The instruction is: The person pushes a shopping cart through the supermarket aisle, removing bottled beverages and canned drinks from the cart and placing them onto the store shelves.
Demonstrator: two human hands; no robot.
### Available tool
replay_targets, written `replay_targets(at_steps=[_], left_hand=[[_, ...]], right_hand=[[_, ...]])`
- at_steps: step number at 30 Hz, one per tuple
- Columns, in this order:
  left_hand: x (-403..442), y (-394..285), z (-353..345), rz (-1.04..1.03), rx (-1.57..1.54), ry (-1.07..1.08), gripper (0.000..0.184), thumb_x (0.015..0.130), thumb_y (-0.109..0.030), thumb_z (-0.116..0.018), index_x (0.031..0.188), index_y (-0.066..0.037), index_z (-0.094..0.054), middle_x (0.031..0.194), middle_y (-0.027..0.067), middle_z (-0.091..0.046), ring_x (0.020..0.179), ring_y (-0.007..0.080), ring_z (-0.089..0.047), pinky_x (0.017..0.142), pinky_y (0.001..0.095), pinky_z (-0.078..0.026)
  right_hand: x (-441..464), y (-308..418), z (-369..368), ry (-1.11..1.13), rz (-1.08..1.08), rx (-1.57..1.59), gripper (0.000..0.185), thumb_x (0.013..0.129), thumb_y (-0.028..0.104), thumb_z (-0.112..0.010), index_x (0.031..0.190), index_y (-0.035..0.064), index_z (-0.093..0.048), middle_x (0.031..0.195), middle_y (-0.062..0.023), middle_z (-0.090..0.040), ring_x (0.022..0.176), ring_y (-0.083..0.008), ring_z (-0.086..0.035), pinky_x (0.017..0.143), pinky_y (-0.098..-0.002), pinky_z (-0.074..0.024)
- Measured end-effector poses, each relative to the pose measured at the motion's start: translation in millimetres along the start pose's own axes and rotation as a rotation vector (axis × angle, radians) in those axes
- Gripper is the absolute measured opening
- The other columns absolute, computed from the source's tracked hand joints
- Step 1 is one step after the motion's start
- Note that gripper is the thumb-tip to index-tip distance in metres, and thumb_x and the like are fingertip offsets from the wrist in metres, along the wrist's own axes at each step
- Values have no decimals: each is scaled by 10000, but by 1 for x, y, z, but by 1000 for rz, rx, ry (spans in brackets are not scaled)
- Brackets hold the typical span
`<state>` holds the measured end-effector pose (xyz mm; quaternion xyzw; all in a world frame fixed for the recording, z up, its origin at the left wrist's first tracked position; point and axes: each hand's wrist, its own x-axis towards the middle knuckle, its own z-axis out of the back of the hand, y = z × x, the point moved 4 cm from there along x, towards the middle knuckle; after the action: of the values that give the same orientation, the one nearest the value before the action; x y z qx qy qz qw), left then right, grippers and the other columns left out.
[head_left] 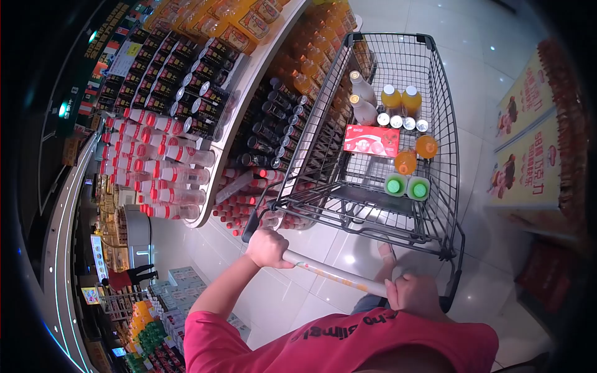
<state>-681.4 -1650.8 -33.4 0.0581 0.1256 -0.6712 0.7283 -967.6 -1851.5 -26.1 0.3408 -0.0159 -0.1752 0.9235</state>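
My left hand (268, 248) is wrapped round the left end of the shopping cart's pale handle (336, 273). Near the handle's other end, my right hand (413, 293) is closed on it too. The black wire cart (451, 143) stands in front of me. Inside it are two white-capped bottles of yellow drink (411, 99), two pale bottles with yellowish caps (364, 110), a row of several silver-topped cans (396, 122), a red box (372, 140), two orange-topped items (405, 163) and two green-capped containers (395, 184).
Left of the cart, a white shelf (239, 105) holds red-capped bottles (180, 177), black cans (208, 93) and orange drinks (239, 28). Yellow printed cartons (528, 161) stand on the right. A person in red (121, 280) is far off at the left.
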Motion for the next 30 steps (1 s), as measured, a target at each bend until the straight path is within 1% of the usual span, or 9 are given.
replay_targets(at_steps=[2,5,8,12,15,18,21,25,30], left_hand=[[20,10,8,-10,-6,-22,555,573,-652,-630,514,-110,-525,505,54,-492,502,257,-542,499,374,-410],[50,29,14,-34,5,-50,517,565,-600,-656,505,-101,-540,489,53,-501,485,247,-547,502,371,-431],[82,45,28,-36,-19,-78,522,548,-612,-666,521,-103,-554,494,58,-504,495,247,-556,502,376,-431],[125,69,46,-32,-24,-89,515,540,-601,-683,516,-107,-540,501,62,-503,489,258,-550,484,375,-416],[150,87,54,-5,22,-118,514,515,-595,-686,495,-108,-522,498,66,-498,483,272,-540,478,379,-410],[180,108,67,25,33,-130,503,505,-596,-684,501,-115,-537,509,78,-516,486,291,-542,486,397,-413],[202,126,70,102,49,-156,542,472,-636,-681,532,-110,-563,529,92,-536,516,304,-554,512,400,-424],[228,140,76,174,96,-164,576,482,-676,-651,542,-109,-571,537,96,-543,552,313,-567,548,408,-434],[258,165,88,215,132,-162,562,501,-677,-645,567,-119,-620,548,94,-571,567,300,-594,543,402,-462]], right_hand=[[15,-9,8,-13,-16,14,281,804,203,-603,567,52,-594,541,-98,-535,443,-284,-518,490,-406,-425],[45,-28,15,-25,-21,37,275,798,200,-606,570,48,-594,527,-99,-525,435,-283,-513,489,-409,-427],[72,-39,31,-11,-39,19,255,791,189,-609,582,43,-597,522,-100,-522,441,-286,-516,494,-404,-434],[104,-55,50,-128,-14,32,265,805,214,-586,596,52,-601,521,-91,-527,463,-293,-527,567,-425,-451],[136,-59,76,-101,-5,-89,353,832,277,-561,583,35,-624,681,-146,-630,465,-274,-553,512,-367,-447],[165,-66,92,-84,-11,-79,354,848,263,-548,584,38,-619,565,-113,-555,493,-275,-558,539,-384,-451],[188,-79,108,-101,61,2,354,859,261,-538,590,42,-610,558,-103,-540,519,-281,-566,570,-401,-461],[216,-97,116,-22,114,-51,326,895,280,-490,736,29,-624,693,-125,-592,631,-290,-601,648,-405,-471],[250,-106,128,31,114,-132,311,910,277,-460,835,18,-615,731,-137,-599,683,-297,-614,667,-405,-474]])
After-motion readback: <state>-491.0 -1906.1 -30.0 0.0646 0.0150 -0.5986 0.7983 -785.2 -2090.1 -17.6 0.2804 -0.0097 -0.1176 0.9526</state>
